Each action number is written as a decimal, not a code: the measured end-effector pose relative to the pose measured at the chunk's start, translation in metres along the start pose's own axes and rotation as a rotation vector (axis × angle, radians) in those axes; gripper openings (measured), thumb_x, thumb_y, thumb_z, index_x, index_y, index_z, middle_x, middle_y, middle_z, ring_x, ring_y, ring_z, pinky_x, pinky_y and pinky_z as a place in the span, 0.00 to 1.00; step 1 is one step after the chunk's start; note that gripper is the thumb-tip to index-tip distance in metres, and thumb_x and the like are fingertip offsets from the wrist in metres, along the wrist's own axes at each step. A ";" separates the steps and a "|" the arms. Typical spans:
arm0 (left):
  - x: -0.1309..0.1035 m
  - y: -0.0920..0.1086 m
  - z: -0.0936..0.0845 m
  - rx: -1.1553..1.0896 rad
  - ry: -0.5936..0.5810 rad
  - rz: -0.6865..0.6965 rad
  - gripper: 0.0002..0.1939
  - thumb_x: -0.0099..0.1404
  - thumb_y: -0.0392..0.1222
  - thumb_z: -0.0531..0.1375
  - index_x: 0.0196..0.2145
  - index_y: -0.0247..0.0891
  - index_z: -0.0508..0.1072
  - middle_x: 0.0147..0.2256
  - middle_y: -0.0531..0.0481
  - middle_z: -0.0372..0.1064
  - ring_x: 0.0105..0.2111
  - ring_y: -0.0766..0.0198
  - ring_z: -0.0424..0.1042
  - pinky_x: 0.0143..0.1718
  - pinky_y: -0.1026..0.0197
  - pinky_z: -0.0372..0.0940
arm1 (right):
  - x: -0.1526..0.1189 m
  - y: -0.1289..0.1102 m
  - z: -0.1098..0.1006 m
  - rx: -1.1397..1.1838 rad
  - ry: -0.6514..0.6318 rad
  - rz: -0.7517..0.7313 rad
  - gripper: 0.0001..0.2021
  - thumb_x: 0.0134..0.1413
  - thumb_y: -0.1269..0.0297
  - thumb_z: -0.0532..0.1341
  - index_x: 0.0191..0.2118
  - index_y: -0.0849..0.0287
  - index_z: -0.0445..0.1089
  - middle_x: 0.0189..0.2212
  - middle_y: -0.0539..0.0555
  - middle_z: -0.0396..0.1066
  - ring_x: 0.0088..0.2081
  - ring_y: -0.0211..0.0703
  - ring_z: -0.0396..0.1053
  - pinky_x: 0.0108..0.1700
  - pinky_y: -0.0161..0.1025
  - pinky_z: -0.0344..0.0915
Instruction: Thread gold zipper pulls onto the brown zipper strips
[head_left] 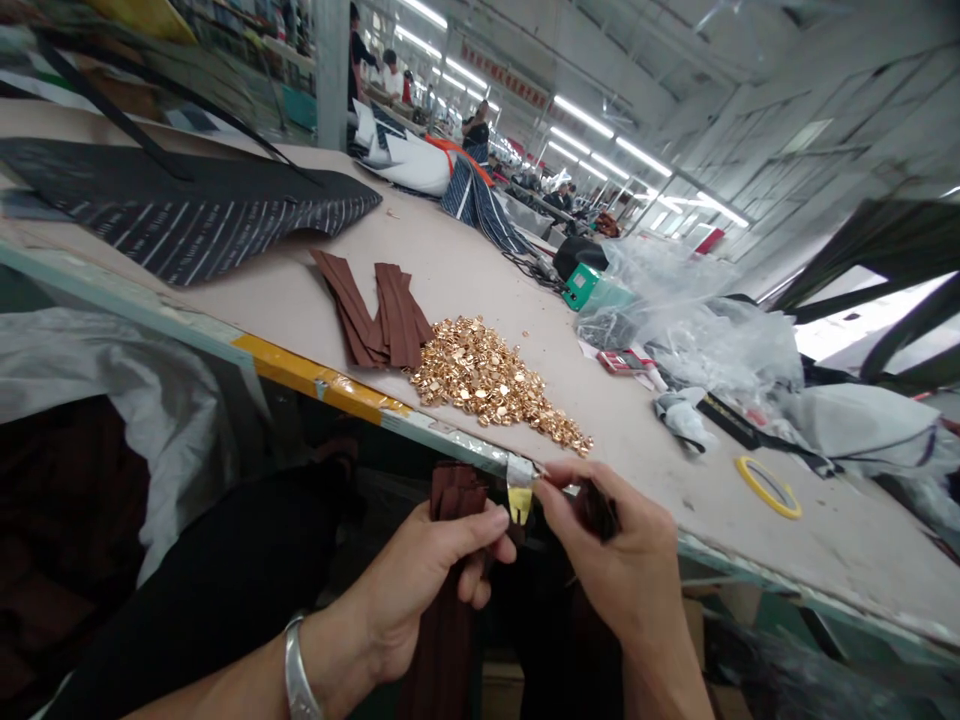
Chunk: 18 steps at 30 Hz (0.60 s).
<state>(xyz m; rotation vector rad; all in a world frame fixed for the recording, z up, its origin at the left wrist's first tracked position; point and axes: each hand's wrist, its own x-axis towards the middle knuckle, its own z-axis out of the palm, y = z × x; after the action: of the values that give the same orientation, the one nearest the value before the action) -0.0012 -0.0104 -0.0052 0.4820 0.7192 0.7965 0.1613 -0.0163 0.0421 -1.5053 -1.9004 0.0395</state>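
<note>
My left hand [442,555] is closed around a bundle of brown fabric strips [457,490], which hang down below it. Its thumb lies close to a small silver and yellow notched metal piece [519,490] fixed at the table's edge. On the other side of that piece, my right hand [611,540] has thumb and forefinger pinched together at the edge. Dark brown strips [598,508] are bunched inside the right hand; whatever is between its fingertips is too small to make out. Just beyond both hands lies a heap of small gold metal pieces [487,375].
More brown strips [394,315] lie left of the heap. A dark striped sheet [202,215] covers the table's far left. To the right are a yellow tape roll [768,487], clear plastic bags [697,320] and a green box [589,288]. People work in the background.
</note>
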 end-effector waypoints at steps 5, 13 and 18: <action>0.000 -0.006 0.000 -0.025 -0.071 -0.005 0.13 0.54 0.47 0.68 0.25 0.34 0.73 0.13 0.60 0.56 0.14 0.74 0.51 0.20 0.67 0.57 | -0.024 -0.009 -0.007 0.238 -0.170 -0.226 0.11 0.54 0.79 0.61 0.41 0.57 0.71 0.32 0.51 0.75 0.33 0.36 0.74 0.37 0.30 0.69; 0.003 -0.008 -0.001 -0.066 -0.035 -0.014 0.11 0.49 0.42 0.71 0.24 0.34 0.73 0.13 0.60 0.56 0.16 0.73 0.54 0.21 0.68 0.56 | -0.030 -0.007 -0.002 0.228 -0.089 -0.300 0.15 0.52 0.83 0.60 0.43 0.61 0.73 0.37 0.56 0.78 0.42 0.39 0.76 0.46 0.30 0.71; 0.003 -0.011 0.001 -0.107 0.023 -0.026 0.12 0.45 0.40 0.72 0.21 0.35 0.71 0.13 0.59 0.57 0.16 0.74 0.54 0.21 0.68 0.56 | -0.031 -0.004 0.004 0.261 -0.082 -0.269 0.13 0.54 0.82 0.60 0.42 0.61 0.73 0.40 0.56 0.78 0.43 0.38 0.76 0.48 0.29 0.70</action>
<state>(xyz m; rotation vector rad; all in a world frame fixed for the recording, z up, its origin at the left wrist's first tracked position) 0.0068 -0.0148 -0.0126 0.3671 0.6989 0.8133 0.1584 -0.0425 0.0256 -1.0827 -2.0579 0.2212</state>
